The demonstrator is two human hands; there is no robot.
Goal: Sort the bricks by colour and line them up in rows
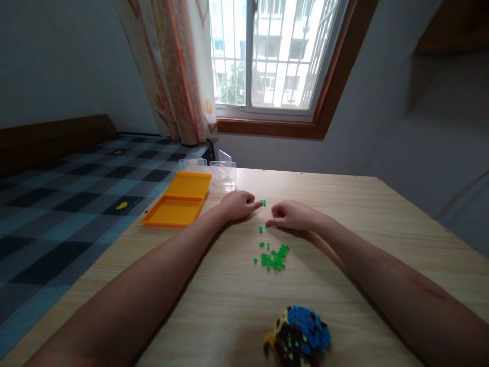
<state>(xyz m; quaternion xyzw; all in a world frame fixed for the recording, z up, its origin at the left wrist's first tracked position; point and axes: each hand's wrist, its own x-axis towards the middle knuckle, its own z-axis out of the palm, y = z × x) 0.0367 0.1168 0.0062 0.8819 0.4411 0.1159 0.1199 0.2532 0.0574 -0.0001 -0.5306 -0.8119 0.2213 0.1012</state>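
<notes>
My left hand (237, 205) rests on the table with its index finger stretched out and the other fingers curled. Its fingertip touches or nearly touches small green building bricks (264, 203). To the right, my right hand (289, 215) is closed, thumb and finger together low over the tabletop. A tiny green brick (266, 226) shows at their tips, partly hidden. Just below lies a single green brick (261, 230). Nearer to me is a loose pile of green bricks (275, 259), with a few strays at its left.
A heap of blue, brown, cream and yellow bricks (308, 329) lies at the near edge. An orange open case (173, 200) and clear plastic boxes (223, 176) stand at the table's left. Beyond are a checked bed (84, 199) and a window (282, 61).
</notes>
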